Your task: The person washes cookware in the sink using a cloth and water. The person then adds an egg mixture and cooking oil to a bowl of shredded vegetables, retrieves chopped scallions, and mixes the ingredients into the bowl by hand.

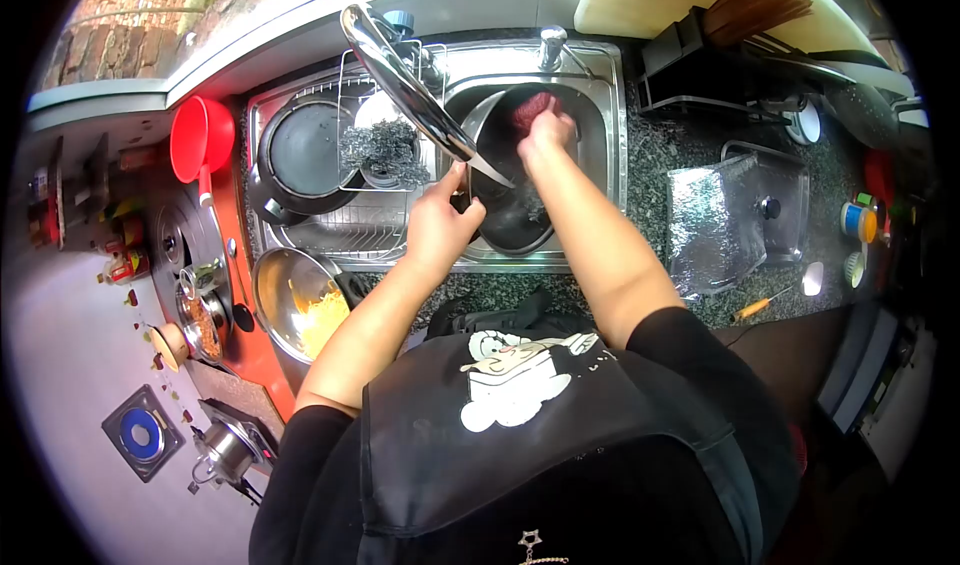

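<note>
Water runs from the chrome faucet (415, 90) into a dark round pan (515, 227) held tilted in the sink (612, 115). My left hand (440, 220) is closed at the pan's left side, near its dark handle, which the fingers mostly hide. Inside the pan, toward its far rim, my right hand (547, 133) presses a dark red scrubbing pad (531, 112) against the surface. Its fingers are closed around the pad.
Left of the sink, a black frying pan (305, 150) lies on the drainer beside a wire rack (350, 95). A metal bowl (275, 300) holds yellow shreds. A foil-covered piece (710, 220), a glass lid (790, 205) and an orange-handled tool (752, 310) lie on the right counter.
</note>
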`<state>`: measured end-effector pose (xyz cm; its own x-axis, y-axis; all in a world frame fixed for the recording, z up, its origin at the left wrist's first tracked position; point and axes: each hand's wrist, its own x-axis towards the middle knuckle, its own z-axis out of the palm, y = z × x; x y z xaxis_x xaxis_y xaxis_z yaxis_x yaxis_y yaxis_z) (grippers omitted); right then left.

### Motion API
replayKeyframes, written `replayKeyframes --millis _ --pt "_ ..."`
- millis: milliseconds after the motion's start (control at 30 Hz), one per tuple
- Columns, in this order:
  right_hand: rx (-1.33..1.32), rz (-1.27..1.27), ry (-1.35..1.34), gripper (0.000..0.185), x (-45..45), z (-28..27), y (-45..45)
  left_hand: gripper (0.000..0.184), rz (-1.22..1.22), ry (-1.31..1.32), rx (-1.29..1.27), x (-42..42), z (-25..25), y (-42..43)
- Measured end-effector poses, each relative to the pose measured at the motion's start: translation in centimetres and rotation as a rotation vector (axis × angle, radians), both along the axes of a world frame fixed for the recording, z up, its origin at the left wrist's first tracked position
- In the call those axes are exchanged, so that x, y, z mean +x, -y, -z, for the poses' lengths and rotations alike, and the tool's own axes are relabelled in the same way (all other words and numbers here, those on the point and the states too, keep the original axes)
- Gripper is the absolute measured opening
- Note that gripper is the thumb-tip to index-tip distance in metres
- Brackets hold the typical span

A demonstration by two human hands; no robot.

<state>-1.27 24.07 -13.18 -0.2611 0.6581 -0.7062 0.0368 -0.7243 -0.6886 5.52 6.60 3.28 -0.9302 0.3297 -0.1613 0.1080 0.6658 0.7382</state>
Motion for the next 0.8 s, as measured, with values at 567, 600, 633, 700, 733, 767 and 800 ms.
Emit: replayKeyframes --millis 567,600,633,700,733,767,800 --pt "0.917 -1.366 0.303 0.035 15.7 -4.7 0.0 0.066 0.383 -0.65 -0.477 1.2 -0.9 -0.7" --pt "0.46 -1.08 0.004 0.037 14.8 -4.6 0.3 0.066 0.384 -0.677 -0.476 1.3 -1.0 -0.6" --pt "0.011 -0.761 -0.271 0.039 13.7 -7.1 1.1 0.066 0.387 -0.701 -0.477 1.4 -1.0 -0.5" --pt "-0.181 -0.555 -0.468 0.043 13.2 -10.8 1.5 0.065 0.406 -0.728 -0.492 1.7 -1.1 -0.6" --pt "-0.184 -0.523 -0.474 0.042 12.7 -11.5 1.4 0.064 0.405 -0.738 -0.491 1.8 -1.3 -0.8" --pt "-0.186 -0.491 -0.479 0.041 12.3 -12.1 1.3 0.064 0.403 -0.748 -0.49 1.9 -1.5 -0.9" --pt "-0.157 -0.502 -0.464 0.036 12.2 -12.5 1.2 0.063 0.394 -0.759 -0.46 1.8 -1.8 -0.8"
